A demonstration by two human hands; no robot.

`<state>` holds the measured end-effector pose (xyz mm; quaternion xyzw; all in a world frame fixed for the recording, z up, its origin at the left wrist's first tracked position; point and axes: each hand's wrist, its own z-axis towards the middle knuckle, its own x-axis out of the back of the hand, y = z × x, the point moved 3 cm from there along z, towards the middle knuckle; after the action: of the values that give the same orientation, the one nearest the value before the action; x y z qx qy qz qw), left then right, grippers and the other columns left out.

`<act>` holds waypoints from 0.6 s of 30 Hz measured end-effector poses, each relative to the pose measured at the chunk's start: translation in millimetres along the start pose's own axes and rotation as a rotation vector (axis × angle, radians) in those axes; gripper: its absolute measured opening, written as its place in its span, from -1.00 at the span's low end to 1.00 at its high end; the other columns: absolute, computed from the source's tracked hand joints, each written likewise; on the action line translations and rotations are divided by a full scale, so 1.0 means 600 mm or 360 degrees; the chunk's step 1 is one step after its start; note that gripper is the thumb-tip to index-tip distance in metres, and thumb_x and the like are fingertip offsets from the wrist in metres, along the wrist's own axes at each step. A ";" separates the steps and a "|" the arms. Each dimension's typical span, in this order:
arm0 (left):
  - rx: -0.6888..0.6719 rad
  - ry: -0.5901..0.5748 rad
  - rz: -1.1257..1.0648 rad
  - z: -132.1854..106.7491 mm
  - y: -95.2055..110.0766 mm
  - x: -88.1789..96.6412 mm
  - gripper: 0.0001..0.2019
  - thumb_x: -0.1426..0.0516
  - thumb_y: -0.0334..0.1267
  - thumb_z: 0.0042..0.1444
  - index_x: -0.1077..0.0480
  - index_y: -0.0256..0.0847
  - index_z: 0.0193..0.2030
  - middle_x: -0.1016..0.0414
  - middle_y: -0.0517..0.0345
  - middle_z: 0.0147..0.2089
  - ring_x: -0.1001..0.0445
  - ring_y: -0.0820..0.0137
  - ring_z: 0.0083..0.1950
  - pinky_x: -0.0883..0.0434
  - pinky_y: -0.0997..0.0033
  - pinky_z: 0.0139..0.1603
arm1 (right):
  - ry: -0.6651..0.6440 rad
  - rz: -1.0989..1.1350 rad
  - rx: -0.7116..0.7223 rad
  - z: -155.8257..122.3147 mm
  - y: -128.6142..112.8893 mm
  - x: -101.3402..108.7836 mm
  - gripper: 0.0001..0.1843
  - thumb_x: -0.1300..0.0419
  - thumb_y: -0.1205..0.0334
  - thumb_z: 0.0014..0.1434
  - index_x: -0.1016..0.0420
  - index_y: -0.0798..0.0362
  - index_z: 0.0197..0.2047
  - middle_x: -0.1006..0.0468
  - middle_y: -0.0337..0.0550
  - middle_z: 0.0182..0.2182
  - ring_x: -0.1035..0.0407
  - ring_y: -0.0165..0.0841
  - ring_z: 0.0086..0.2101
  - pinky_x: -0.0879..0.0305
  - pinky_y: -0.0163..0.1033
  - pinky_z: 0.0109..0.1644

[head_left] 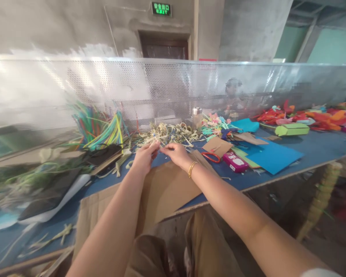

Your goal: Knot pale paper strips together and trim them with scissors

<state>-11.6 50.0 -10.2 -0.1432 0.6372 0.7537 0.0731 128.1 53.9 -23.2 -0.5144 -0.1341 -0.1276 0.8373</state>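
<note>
My left hand (145, 157) is closed, its thumb and fingers pinched together over the table. Close beside it, my right hand (176, 154) pinches too, with a gold bracelet (192, 169) on its wrist. Something small and pale seems to sit between the fingertips, too small to make out. A heap of dried, curled plant strips (173, 132) lies just beyond both hands. Beneath my forearms, brown cardboard sheets (168, 188) rest at the table's front edge. Red-handled scissors (211, 157) lie to the right of my right hand.
Colourful pipe cleaners (103, 130) stand behind on the left. To the right are a magenta box (235, 162), blue sheet (272, 154), green pouch (292, 129) and red-orange pieces (325, 119). A perforated metal screen (173, 84) runs along the back, near a silver-capped bottle (197, 117).
</note>
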 end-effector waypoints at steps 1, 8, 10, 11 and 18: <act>0.0032 -0.0021 0.0025 0.000 -0.002 -0.001 -0.65 -0.43 -0.13 -0.41 -0.44 -0.26 -0.51 -0.43 0.21 -0.48 -0.37 0.51 -0.43 -0.30 0.49 -0.39 | 0.0011 -0.0004 -0.0009 0.000 0.000 0.000 -0.67 -0.22 -0.04 0.11 -0.62 0.05 -0.32 -0.61 -0.21 -0.41 -0.42 -0.39 -0.36 -0.24 -0.33 -0.24; 0.0115 -0.0014 0.0071 0.005 -0.010 0.002 -0.76 -0.40 -0.28 -0.31 -0.50 -0.27 -0.45 -0.48 0.18 -0.41 -0.34 0.53 -0.42 -0.30 0.52 -0.40 | 0.0010 -0.0092 -0.0042 0.005 0.004 -0.001 -0.62 -0.21 -0.10 0.11 -0.62 0.03 -0.26 -0.60 -0.23 -0.38 -0.42 -0.40 -0.32 -0.21 -0.37 -0.23; 0.0121 0.0009 0.0060 0.007 -0.009 0.004 -0.80 -0.38 -0.31 -0.26 -0.50 -0.28 -0.46 -0.49 0.17 -0.40 -0.35 0.52 -0.41 -0.31 0.52 -0.40 | -0.0022 -0.0117 -0.0048 0.006 0.006 -0.002 -0.62 -0.19 -0.12 0.13 -0.62 0.01 -0.25 -0.60 -0.24 -0.37 -0.43 -0.40 -0.32 -0.21 -0.37 -0.25; 0.0112 0.0017 0.0050 0.008 -0.009 0.005 -0.81 -0.37 -0.32 -0.25 -0.50 -0.28 -0.46 -0.49 0.16 -0.40 -0.36 0.52 -0.41 -0.32 0.52 -0.40 | -0.0041 -0.0131 -0.0052 0.006 0.007 -0.002 -0.61 -0.18 -0.12 0.13 -0.62 0.01 -0.26 -0.60 -0.24 -0.38 -0.42 -0.40 -0.32 -0.20 -0.37 -0.26; 0.0057 0.0053 0.0019 0.012 -0.011 0.007 -0.76 -0.39 -0.30 -0.36 -0.46 -0.27 -0.52 -0.46 0.17 -0.46 -0.38 0.51 -0.46 -0.34 0.54 -0.48 | -0.0082 -0.0193 -0.0038 0.003 0.002 -0.001 -0.66 -0.18 -0.06 0.16 -0.63 0.00 -0.26 -0.59 -0.27 -0.41 -0.40 -0.43 -0.35 -0.17 -0.39 -0.28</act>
<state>-14.7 57.9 -16.6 -0.1507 0.6525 0.7401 0.0606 128.0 56.3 -23.5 -0.5185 -0.1848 -0.1664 0.8181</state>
